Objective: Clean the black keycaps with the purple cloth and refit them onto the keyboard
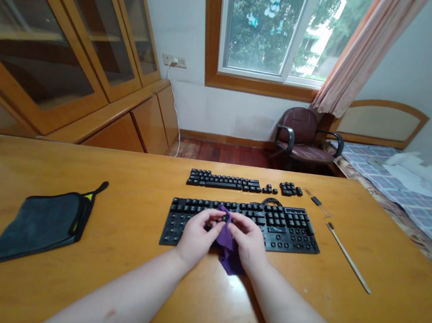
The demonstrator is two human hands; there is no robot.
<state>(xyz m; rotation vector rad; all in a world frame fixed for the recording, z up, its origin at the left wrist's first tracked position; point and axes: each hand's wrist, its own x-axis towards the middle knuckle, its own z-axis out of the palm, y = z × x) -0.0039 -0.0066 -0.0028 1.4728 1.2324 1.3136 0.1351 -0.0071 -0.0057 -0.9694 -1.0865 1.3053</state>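
My left hand (pixel 199 235) and my right hand (pixel 251 241) meet over the middle of a black keyboard (pixel 294 233). The right fingers pinch a purple cloth (pixel 231 256), whose loose end hangs down past the keyboard's front edge. Between the left fingertips shows a small black keycap (pixel 225 218), pressed against the cloth and partly hidden. The keyboard's lower rows have bare switches, while caps remain on some upper keys. Behind it, loose black keycaps (pixel 229 182) lie in rows on the wooden table.
A folded grey cloth (pixel 40 222) with a loop lies at the left of the table (pixel 116 277). On the right are a keycap puller (pixel 316 201) and a thin brush (pixel 349 258). Beyond the table stand a chair (pixel 303 127), a bed (pixel 413 202) and a cabinet (pixel 122 125).
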